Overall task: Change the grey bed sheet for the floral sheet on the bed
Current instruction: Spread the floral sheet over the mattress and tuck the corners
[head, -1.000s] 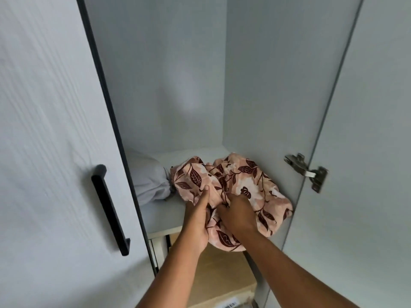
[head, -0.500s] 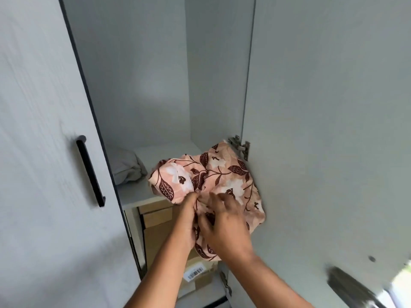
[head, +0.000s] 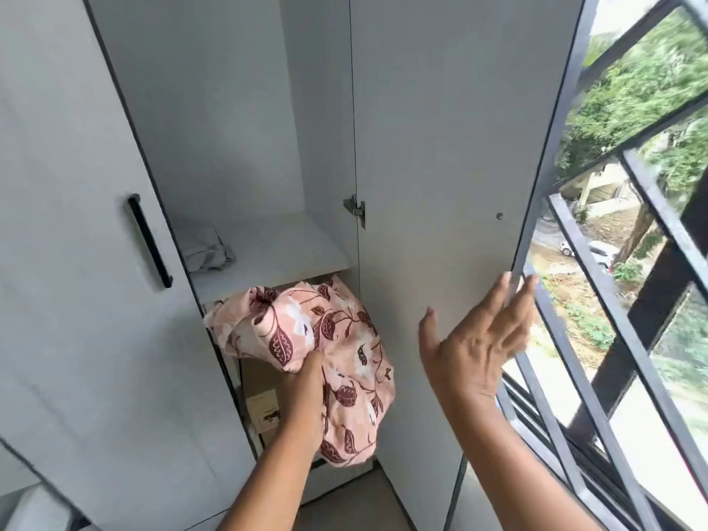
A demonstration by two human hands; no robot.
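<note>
Holds the floral sheet [head: 337,350] in the left hand [head: 306,392]: fingers curled into the cloth and mostly buried in its folds, thumb [head: 315,362] pressed on top, 1 tight fistful. Carries the rest of the sheet as a loose bunch, billowing up and to the left of those fingers and hanging down just to their right, off the shelf [head: 276,247] and above the floor.

Raises the right hand [head: 475,339] empty, fingers [head: 507,297] straight and spread wide, palm turned toward the open wardrobe door [head: 440,147]. Sets those fingertips at the door's outer edge; too blurred there to tell whether touching or just short of it. Leaves the sheet well apart from the right fingers, off to their left and a little lower.

Shows the white shelf above the left fingers, with a crumpled grey cloth [head: 205,249] on its left end, apart from the sheet. Shows a cardboard box [head: 264,408] just left of the left fingers, under the shelf and partly behind the hanging cloth. Has another white door [head: 76,300] with a black handle [head: 149,241] farther left. Places a metal hinge [head: 356,210] above and between the 2 hands. Runs a dark window grille [head: 620,285] just right of the right fingers, with trees and a street beyond.
</note>
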